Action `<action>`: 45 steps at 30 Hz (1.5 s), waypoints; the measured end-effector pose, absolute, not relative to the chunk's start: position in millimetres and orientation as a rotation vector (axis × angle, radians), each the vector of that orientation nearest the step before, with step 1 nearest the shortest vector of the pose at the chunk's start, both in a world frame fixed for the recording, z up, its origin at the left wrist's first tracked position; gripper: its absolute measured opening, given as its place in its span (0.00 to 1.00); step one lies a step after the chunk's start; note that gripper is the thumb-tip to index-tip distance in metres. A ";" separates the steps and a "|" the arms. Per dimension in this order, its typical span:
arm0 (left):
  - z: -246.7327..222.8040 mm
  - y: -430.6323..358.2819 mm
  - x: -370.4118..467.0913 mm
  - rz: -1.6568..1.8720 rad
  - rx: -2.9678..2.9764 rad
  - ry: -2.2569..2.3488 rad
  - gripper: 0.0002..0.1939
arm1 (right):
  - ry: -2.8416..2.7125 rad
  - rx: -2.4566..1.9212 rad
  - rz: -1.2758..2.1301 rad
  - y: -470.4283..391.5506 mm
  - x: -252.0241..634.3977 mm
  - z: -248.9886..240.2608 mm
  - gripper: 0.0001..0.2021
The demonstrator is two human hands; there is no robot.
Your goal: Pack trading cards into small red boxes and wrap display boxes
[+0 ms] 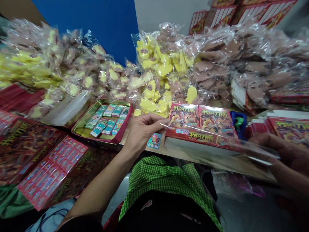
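Thumb and fingers of my left hand (141, 130) pinch one end of a clear plastic sheet (260, 158). The sheet stretches across the front of a red printed box (216, 122) to my right hand (286, 151), closed on its other end and partly in shadow. The box shows cartoon figures on its two top panels and stands on the table edge (207, 158). A small blue picture card (154, 140) lies by my left wrist. Left of that hand, a pink-rimmed tray (118, 138) holds several small cards (111, 125).
Bagged yellow toys (151, 91) and bagged brown toys (217, 67) pile up behind. A blue tape dispenser (238, 124) stands beside the box. Clear plastic sheets (67, 108) lie left of the tray. More red boxes (291, 129) sit right; red packs (53, 169) lie lower left.
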State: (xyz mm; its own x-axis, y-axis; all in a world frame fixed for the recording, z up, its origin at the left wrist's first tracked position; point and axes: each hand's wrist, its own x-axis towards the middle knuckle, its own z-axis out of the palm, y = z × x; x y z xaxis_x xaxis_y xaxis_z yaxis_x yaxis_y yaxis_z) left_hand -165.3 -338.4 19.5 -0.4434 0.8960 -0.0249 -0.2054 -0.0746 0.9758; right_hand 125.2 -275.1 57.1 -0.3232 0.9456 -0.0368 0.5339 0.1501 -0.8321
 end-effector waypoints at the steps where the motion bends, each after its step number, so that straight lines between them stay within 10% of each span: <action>1: 19.6 -338.3 -164.1 1.661 0.787 1.315 0.09 | -1.908 -1.393 1.099 -274.6 125.5 58.0 0.27; 45: 4.0 -320.6 -188.6 1.132 1.021 1.495 0.21 | -1.799 -1.527 1.393 -247.5 144.1 38.8 0.25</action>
